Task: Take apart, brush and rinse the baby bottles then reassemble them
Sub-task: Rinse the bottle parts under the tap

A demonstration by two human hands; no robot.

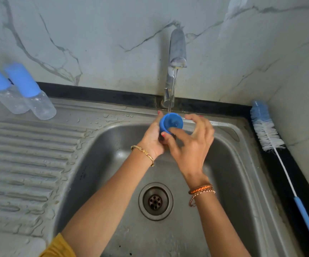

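A blue bottle cap (170, 123) sits mouth-up under the thin stream from the tap (176, 51), above the far edge of the sink (113, 138). The left hand (152, 140) has its grip curled round the cap from the side. The right hand (190, 143) has its grip spread, thumb touching the cap's rim. Two capped clear bottles (29, 93) stand at the drainboard's far left corner. A bottle brush (272, 143) lies along the counter's right edge.

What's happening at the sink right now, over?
Left hand grips blue cap under running tap. Right hand open, thumb rubbing inside cap. Bottle brush idle on right ledge. Nothing in the way.
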